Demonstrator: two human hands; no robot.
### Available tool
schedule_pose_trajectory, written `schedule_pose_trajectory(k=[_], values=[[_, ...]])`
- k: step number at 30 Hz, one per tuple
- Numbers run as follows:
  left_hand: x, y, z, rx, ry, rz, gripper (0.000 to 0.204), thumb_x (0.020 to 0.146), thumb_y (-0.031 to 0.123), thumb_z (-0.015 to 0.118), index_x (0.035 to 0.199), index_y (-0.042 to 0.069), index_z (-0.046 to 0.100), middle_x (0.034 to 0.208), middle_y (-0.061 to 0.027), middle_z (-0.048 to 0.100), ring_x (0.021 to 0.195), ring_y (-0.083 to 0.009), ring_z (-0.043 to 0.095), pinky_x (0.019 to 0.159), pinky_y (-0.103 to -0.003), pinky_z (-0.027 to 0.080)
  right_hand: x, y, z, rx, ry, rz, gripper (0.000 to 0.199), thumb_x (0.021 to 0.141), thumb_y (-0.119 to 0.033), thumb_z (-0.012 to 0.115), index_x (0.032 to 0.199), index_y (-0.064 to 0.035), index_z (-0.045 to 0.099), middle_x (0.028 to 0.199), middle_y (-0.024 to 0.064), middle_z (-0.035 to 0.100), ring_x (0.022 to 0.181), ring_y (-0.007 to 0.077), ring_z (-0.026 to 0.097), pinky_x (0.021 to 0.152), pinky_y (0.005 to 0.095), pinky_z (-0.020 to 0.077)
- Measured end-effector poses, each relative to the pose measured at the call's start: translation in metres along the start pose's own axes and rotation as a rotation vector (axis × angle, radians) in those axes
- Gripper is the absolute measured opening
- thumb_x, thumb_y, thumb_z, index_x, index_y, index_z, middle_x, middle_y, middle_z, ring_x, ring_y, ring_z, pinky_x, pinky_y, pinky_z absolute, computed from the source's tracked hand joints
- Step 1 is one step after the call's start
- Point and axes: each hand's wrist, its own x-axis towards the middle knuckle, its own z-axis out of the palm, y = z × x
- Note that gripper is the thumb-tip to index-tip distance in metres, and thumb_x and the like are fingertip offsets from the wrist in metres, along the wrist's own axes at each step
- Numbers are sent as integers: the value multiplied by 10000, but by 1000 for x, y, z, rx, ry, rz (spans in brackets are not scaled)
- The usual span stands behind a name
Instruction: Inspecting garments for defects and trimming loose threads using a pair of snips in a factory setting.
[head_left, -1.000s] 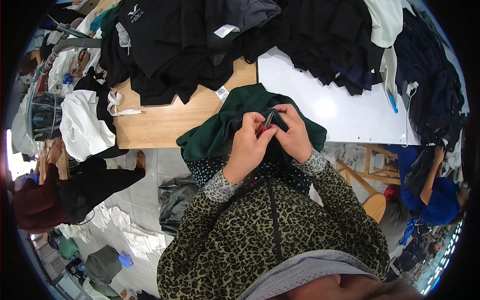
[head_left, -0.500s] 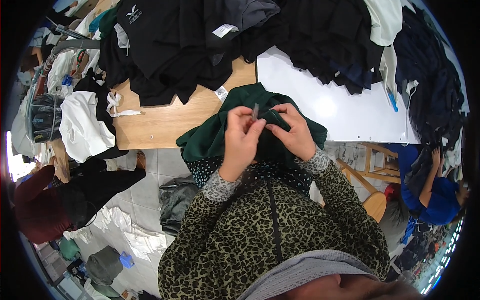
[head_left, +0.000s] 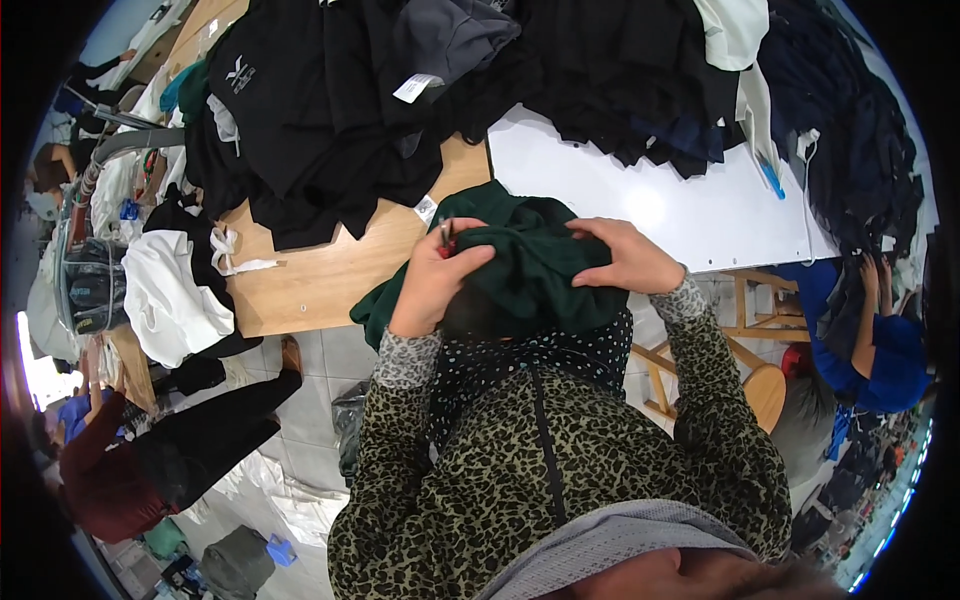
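Note:
A dark green garment (head_left: 530, 265) lies bunched over my lap and the near table edge. My left hand (head_left: 432, 275) is closed around small thread snips (head_left: 446, 240), of which a metal tip and a red part show between thumb and fingers. Its thumb reaches along the left side of the green cloth. On the other side, my right hand (head_left: 625, 258) grips a fold of the garment between thumb and fingers. The cloth between the hands is crumpled, and the lower fingers of the left hand are partly hidden.
Black garments (head_left: 300, 120) pile along the far side of the table (head_left: 290, 300). A white cloth (head_left: 175, 300) hangs at the left. Co-workers sit on both sides: one in a maroon top (head_left: 115, 470), one in blue (head_left: 890, 370). A wooden stool (head_left: 762, 395) stands right.
My hands have moved apart, the left going left with the snips and the right going right. The green cloth is now spread between them. The whole view has shifted and turned slightly.

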Motion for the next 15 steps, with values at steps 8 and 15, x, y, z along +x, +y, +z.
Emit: schedule_pose_trajectory(k=[8,15], values=[[4,-10,-23,-151,47,-20,301,791,69,705,1061,46,573,770,70,565,521,12,408,419,-150,259,-8,11,19,-345,289,-243,313,766,-120,596,1064,-27,584,1037,102,573,1052,274,511,997,420,312],[-6,0,-42,122,106,111,321,753,-43,694,1040,1,555,882,-2,573,793,-71,546,743,-192,460,-21,26,-1,478,390,33,178,864,-71,554,1013,19,590,839,-4,605,765,55,522,701,204,447]])
